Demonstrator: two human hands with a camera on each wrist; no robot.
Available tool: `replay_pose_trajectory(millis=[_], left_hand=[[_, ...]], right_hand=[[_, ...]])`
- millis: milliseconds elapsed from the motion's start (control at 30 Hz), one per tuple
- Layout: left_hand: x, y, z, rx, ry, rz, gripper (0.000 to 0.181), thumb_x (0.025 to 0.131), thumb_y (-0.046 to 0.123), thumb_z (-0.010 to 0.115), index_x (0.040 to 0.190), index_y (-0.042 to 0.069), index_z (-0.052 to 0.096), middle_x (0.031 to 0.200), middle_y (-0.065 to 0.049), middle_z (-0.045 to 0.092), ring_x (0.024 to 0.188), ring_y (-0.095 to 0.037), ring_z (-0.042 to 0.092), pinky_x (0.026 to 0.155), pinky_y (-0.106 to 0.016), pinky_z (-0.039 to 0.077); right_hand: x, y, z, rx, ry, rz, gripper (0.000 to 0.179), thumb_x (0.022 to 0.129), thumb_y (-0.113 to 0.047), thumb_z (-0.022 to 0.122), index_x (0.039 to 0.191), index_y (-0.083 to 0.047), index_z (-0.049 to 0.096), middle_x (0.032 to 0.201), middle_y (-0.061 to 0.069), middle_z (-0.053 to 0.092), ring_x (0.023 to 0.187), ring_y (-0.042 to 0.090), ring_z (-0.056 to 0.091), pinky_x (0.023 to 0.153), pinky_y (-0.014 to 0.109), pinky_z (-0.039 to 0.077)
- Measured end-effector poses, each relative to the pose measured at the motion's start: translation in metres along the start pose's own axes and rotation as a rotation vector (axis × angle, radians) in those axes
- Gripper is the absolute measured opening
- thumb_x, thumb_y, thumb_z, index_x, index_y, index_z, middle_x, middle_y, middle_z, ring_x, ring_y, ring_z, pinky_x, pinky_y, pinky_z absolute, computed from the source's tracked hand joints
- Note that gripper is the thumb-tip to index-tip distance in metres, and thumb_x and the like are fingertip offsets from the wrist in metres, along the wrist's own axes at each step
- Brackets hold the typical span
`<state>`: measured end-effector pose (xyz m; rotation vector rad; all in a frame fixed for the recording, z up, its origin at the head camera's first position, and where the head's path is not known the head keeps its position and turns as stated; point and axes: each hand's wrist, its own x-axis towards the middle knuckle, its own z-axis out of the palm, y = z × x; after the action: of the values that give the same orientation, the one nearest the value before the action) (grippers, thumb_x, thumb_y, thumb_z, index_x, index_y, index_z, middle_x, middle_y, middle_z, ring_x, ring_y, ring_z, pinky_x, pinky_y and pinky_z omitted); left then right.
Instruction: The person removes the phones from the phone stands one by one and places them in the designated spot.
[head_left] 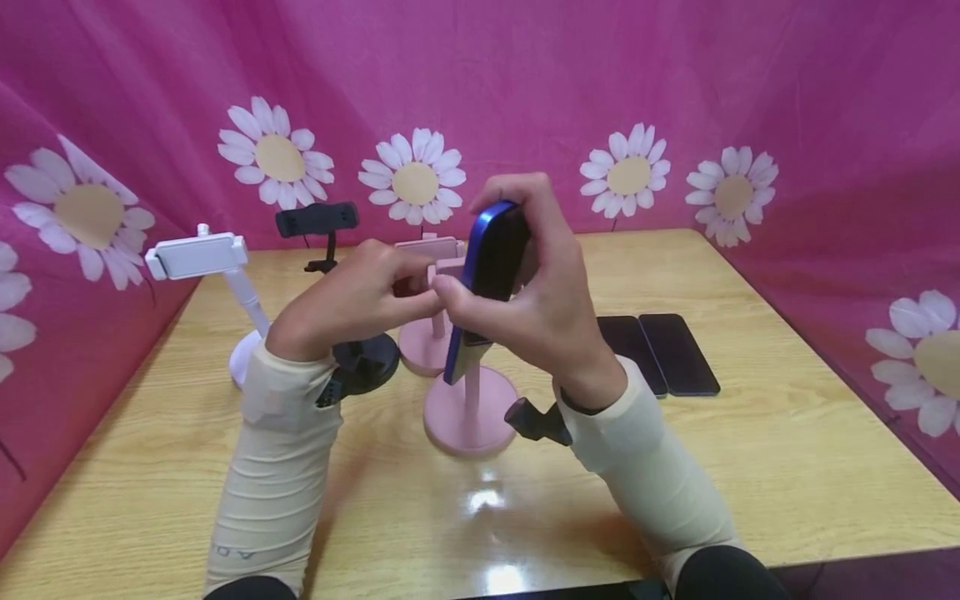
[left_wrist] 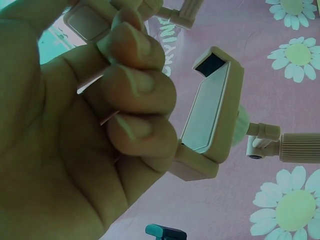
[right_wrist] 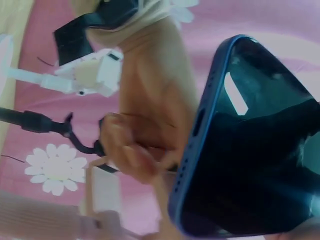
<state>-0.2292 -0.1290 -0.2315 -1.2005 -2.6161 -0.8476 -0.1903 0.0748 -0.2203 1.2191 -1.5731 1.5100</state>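
Note:
In the head view my right hand (head_left: pixel 551 292) grips a blue-edged smartphone (head_left: pixel 501 254) by its long sides, tilted upright above the front pink phone stand (head_left: pixel 471 412). The phone's dark screen (right_wrist: pixel 260 155) faces the right wrist camera. My left hand (head_left: pixel 360 296) pinches the left end of that stand's holder with thumb and curled fingers (left_wrist: pixel 142 85). The phone and the right hand cover much of the holder in the head view. Just behind is a second pink phone stand (head_left: pixel 423 352), whose holder (left_wrist: pixel 215 110) shows bare in the left wrist view.
A white phone stand (head_left: pixel 198 255) and a black phone stand (head_left: pixel 318 218) stand at the left. Two dark phones, a left one (head_left: pixel 633 350) and a right one (head_left: pixel 680 354), lie side by side on the wooden table (head_left: pixel 787 467). A pink flowered cloth (head_left: pixel 517 92) hangs around.

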Motion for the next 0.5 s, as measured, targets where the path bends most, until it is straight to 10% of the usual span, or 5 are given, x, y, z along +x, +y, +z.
replay_pose_trajectory(millis=[500], left_hand=[[0.000, 0.001, -0.001, 0.011, -0.016, -0.016, 0.050, 0.091, 0.032, 0.065, 0.136, 0.011, 0.054, 0.061, 0.004, 0.054, 0.052, -0.013, 0.046, 0.049, -0.029, 0.037]], right_hand=[[0.020, 0.002, -0.060, -0.108, 0.387, 0.006, 0.042, 0.065, -0.001, 0.075, 0.101, -0.009, 0.053, 0.084, 0.003, 0.048, 0.069, 0.021, 0.045, 0.061, 0.029, 0.041]])
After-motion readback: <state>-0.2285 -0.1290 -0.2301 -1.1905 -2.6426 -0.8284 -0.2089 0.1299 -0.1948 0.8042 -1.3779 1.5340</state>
